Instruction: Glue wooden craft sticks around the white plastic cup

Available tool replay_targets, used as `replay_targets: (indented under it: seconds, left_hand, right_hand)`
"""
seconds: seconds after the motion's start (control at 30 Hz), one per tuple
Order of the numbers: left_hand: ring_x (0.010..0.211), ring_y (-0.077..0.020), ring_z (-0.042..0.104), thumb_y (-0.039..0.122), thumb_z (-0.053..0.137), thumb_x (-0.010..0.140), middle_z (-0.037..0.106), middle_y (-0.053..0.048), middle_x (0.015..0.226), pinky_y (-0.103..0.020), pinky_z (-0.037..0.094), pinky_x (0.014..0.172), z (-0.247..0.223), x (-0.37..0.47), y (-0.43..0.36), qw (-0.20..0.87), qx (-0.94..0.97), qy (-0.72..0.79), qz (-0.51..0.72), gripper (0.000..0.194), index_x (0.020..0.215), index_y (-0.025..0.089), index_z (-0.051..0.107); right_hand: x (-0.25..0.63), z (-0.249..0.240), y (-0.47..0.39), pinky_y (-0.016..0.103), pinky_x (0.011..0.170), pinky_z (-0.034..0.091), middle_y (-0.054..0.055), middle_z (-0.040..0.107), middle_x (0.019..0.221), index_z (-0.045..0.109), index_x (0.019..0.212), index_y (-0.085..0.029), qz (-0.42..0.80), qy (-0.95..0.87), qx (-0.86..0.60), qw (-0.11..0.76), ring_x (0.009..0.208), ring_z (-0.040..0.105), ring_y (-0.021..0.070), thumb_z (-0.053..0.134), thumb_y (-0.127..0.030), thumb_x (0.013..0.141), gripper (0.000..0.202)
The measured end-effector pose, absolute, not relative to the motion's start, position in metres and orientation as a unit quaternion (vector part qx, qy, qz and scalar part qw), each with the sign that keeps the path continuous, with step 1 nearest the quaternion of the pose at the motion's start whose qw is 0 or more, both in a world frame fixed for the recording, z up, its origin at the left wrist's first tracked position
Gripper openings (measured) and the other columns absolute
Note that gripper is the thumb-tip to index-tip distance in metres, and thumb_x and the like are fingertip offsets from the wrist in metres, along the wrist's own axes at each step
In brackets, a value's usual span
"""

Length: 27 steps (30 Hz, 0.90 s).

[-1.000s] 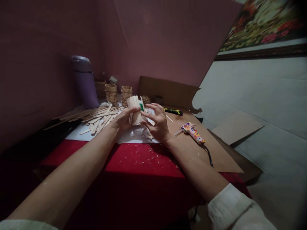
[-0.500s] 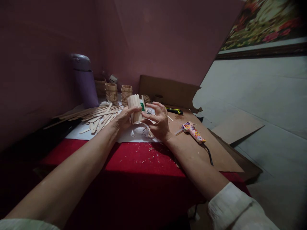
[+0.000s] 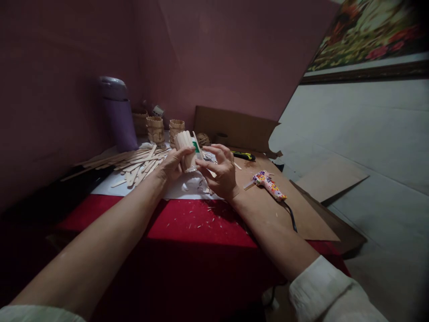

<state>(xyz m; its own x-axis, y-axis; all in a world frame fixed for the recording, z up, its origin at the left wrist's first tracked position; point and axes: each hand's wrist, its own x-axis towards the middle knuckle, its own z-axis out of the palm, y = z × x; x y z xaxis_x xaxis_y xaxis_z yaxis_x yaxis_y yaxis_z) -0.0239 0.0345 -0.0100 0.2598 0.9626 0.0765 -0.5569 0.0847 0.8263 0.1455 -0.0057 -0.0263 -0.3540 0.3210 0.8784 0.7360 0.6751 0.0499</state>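
Note:
My left hand (image 3: pixel 173 163) is closed round a small clear cup clad with upright wooden craft sticks (image 3: pixel 185 144). A green label (image 3: pixel 195 146) shows through a gap between the sticks. On the gap's right side a single craft stick (image 3: pixel 197 139) stands at a slight tilt. My right hand (image 3: pixel 219 169) is at that side, its thumb and fingers curved about the lone stick and the cup's lower edge; its hold is partly hidden. Below the cup lies crumpled white material (image 3: pixel 196 185) on white paper.
Loose craft sticks (image 3: pixel 140 166) lie in a pile at left. Behind them stand a purple flask (image 3: pixel 119 118) and decorated stick cups (image 3: pixel 155 129). A twine ball (image 3: pixel 203 139), a yellow-black utility knife (image 3: pixel 244 155) and a patterned glue gun (image 3: pixel 270 184) with its cord lie to the right.
The stick-clad cup has tilted and shifted slightly to the left, its top leaning left. The right hand's fingers have stayed close against its right side.

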Motion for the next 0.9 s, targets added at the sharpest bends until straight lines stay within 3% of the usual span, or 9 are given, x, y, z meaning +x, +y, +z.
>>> replay_targets:
  seconds: [0.43, 0.6, 0.9]
  left_hand:
    - [0.057, -0.0136, 0.058, 0.019, 0.083, 0.058, 0.065, 0.001, 0.068, -0.029, 0.048, 0.054, -0.0131, -0.0245, 0.0356, 0.648, 0.428, 0.274, 0.568, 0.037, 0.090, 0.017, 0.064]
    - [0.061, -0.0140, 0.060, 0.023, 0.083, 0.058, 0.066, 0.001, 0.072, -0.027, 0.050, 0.057, -0.0125, -0.0258, 0.0355, 0.629, 0.428, 0.284, 0.583, 0.041, 0.094, 0.018, 0.063]
    - [0.067, -0.0148, 0.060, 0.019, 0.087, 0.043, 0.066, 0.003, 0.079, -0.027, 0.049, 0.064, -0.0114, -0.0241, 0.0389, 0.532, 0.464, 0.290, 0.647, 0.077, 0.115, 0.022, 0.057]
  right_hand:
    - [0.1414, -0.0225, -0.0121, 0.051, 0.105, 0.038, 0.001, 0.064, 0.138, 0.076, 0.097, -0.033, -0.286, -0.804, -0.356, 0.381, 0.134, 0.047, 0.0294, 0.058, -0.031, 0.096, 0.019]
    - [0.1431, -0.0265, -0.0090, 0.049, 0.107, 0.039, 0.002, 0.062, 0.139, 0.076, 0.109, -0.034, -0.258, -0.798, -0.370, 0.400, 0.132, 0.047, 0.0286, 0.058, -0.032, 0.096, 0.022]
    - [0.1457, -0.0283, -0.0052, 0.051, 0.106, 0.040, 0.006, 0.062, 0.135, 0.075, 0.116, -0.032, -0.230, -0.781, -0.380, 0.438, 0.129, 0.047, 0.0296, 0.059, -0.031, 0.096, 0.025]
